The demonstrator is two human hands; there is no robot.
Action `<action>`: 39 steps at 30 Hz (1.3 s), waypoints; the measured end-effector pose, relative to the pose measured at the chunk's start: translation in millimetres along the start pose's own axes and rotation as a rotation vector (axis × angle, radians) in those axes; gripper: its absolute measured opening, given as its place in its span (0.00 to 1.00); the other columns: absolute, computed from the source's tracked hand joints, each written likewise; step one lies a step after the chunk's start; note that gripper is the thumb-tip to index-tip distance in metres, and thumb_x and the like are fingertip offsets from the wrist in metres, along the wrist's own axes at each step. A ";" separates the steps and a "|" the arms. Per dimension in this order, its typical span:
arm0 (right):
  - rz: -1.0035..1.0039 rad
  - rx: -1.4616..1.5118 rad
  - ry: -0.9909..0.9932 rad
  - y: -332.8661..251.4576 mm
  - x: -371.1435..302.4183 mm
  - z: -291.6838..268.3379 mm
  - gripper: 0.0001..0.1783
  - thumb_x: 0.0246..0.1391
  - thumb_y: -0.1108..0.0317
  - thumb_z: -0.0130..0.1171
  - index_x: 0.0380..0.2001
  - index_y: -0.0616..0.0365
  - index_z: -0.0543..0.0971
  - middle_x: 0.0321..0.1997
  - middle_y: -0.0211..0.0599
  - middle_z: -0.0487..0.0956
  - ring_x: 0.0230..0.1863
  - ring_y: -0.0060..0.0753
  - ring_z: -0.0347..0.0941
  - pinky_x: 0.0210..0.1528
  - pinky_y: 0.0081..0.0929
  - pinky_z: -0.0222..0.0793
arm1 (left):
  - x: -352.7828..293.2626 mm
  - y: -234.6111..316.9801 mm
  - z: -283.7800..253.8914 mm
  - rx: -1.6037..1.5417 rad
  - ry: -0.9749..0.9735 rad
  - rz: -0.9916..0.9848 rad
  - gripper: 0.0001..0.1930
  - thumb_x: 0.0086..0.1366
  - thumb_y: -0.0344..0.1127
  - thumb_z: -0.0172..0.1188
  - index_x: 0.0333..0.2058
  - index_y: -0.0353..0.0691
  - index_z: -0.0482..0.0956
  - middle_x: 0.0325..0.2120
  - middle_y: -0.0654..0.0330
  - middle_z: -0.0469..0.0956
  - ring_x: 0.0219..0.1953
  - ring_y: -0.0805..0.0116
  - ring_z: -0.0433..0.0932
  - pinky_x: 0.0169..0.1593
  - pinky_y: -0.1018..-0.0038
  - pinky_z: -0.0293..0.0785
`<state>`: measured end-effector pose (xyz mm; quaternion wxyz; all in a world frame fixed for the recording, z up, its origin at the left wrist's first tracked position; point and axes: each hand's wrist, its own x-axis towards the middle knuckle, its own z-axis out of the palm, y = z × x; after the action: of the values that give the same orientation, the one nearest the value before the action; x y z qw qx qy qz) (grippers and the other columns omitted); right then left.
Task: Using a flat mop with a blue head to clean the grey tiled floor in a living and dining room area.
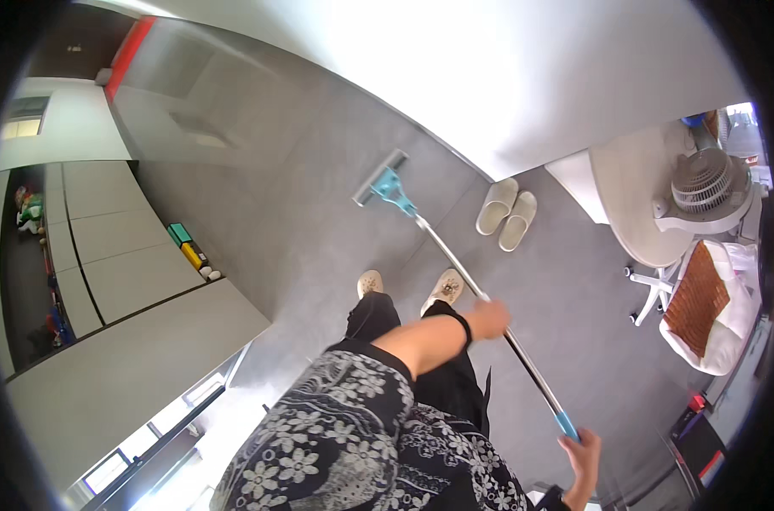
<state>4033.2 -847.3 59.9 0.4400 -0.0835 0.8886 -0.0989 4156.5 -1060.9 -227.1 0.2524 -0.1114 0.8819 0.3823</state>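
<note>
A sponge mop [389, 187] with a light blue head and a silver pole lies slantwise across my view. Its grey sponge edge meets the grey floor ahead of my feet. Around the middle of the pole my left hand [488, 320] is closed, slightly blurred, with a black band on the wrist. My right hand [584, 456] grips the blue end of the handle at the lower right, fingers curled.
Pale slippers [506, 215] lie right of the mop head, beside a white partition [489, 102]. At right stand a table with a fan [702, 183] and a wheeled chair [728, 341]. Cabinets [131, 255] line the left, with small boxes [189, 245] alongside. Glossy grey floor [302, 179] spans the middle.
</note>
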 end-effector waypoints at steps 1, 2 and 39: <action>-0.005 -0.093 0.070 40.5 -11.4 -23.9 0.16 0.29 0.66 0.64 0.10 0.63 0.68 0.09 0.28 0.60 0.13 0.21 0.54 0.15 0.26 0.49 | 11.2 33.8 -7.7 -0.020 -0.068 0.090 0.09 0.47 0.32 0.52 0.28 0.38 0.78 0.30 0.51 0.75 0.38 0.53 0.70 0.29 0.50 0.71; -0.019 -0.189 0.128 66.7 -18.5 -43.1 0.16 0.29 0.66 0.64 0.10 0.64 0.69 0.08 0.31 0.62 0.12 0.24 0.58 0.15 0.28 0.52 | 20.7 63.8 -17.9 -0.009 -0.174 0.160 0.09 0.47 0.32 0.53 0.29 0.39 0.78 0.31 0.51 0.74 0.41 0.54 0.68 0.29 0.48 0.71; -0.338 -0.868 0.120 -365.1 172.1 162.5 0.26 0.37 0.48 0.60 0.14 0.65 0.71 0.15 0.53 0.70 0.21 0.54 0.68 0.23 0.43 0.60 | -53.6 -347.9 -211.3 -0.199 0.503 -0.307 0.12 0.49 0.34 0.53 0.35 0.47 0.75 0.36 0.61 0.72 0.45 0.64 0.66 0.42 0.65 0.67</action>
<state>4082.2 -1257.2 -77.2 0.2898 -0.3976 0.8457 0.2069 4261.4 -1452.6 -291.1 0.0689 -0.3586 0.8478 0.3845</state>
